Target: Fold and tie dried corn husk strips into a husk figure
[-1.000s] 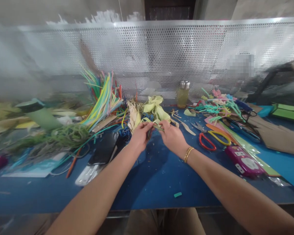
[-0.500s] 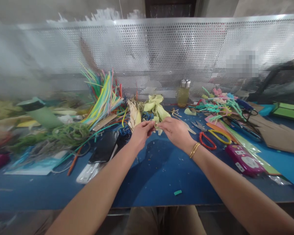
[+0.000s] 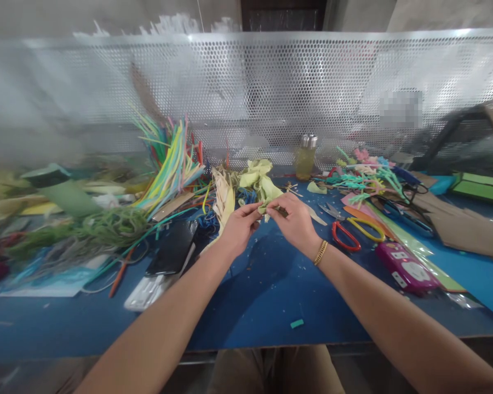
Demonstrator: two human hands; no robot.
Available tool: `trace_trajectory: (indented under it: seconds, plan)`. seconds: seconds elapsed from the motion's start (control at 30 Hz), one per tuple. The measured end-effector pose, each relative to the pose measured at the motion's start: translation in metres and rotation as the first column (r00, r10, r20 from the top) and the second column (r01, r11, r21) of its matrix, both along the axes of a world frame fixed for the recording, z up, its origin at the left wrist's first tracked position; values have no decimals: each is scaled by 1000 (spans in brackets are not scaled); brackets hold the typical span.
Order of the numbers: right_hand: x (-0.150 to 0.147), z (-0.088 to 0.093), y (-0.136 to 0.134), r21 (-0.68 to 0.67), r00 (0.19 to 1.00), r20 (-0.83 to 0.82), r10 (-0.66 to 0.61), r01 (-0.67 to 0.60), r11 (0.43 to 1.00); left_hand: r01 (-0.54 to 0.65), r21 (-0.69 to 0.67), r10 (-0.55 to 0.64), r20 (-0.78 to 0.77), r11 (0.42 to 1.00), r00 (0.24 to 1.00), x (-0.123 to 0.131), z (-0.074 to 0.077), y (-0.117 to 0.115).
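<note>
Both my hands meet above the middle of the blue table. My left hand [image 3: 240, 225] pinches a small pale green husk piece [image 3: 262, 209] between thumb and fingers. From the other side, my right hand [image 3: 292, 216], with a gold bracelet at the wrist, pinches the same piece. My fingers cover much of it. Just behind my hands lies a heap of crinkled pale green husks [image 3: 257, 174]. Left of it lies a bundle of dry tan husks [image 3: 222, 194], with a pale strip running down beside my left wrist.
Red-and-yellow-handled scissors [image 3: 345, 236] and a purple case [image 3: 406, 267] lie to the right. A black phone-like object [image 3: 172, 249] and colourful pipe cleaners [image 3: 170, 169] are left. Behind stand a jar of yellowish liquid [image 3: 305, 161] and a perforated metal panel [image 3: 287, 82].
My hands stay together, and the fingers shift slightly around the green piece, more of which shows. A pale strip now shows beside my left wrist. The view has moved slightly.
</note>
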State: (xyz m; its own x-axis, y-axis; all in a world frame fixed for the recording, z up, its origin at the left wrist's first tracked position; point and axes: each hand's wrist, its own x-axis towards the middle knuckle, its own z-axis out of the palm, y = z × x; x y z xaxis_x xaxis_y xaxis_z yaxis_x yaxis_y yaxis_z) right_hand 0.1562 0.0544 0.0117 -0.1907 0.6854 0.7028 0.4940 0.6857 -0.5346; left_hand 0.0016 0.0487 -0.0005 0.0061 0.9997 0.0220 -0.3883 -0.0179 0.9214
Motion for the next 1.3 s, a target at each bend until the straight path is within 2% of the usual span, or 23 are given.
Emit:
trace_trajectory:
  seconds: [0.17,0.3,0.53,0.73,0.93,1.07,1.2,1.3]
  plan:
    - [0,1,-1,31,1000,-14,-19,20,999,-37,20,38,-77,999,996,-1,0,0]
    - [-1,0,-4,-83,998,-54,-10,5,997,-41,40,45,-98,998,994,-1,-1,1]
    - [-7,-6,1,-228,942,-321,97,-176,958,-33,70,38,-80,997,996,-1,-5,4]
    - [-13,-8,1,-364,863,-498,80,-292,885,-51,90,52,-13,995,999,3,-4,2]
    - [-10,-8,4,-353,867,-498,24,-228,907,-22,84,16,68,996,998,5,-3,-2]
    - [-8,-10,7,-325,872,-489,23,-207,923,6,99,-13,69,995,998,7,-1,-4]
    - [-11,-11,5,-308,875,-482,40,-212,927,-43,109,35,78,993,996,8,-1,-4]
    - [-11,-9,1,-280,916,-397,65,-188,941,-79,79,70,115,994,991,6,0,-3]
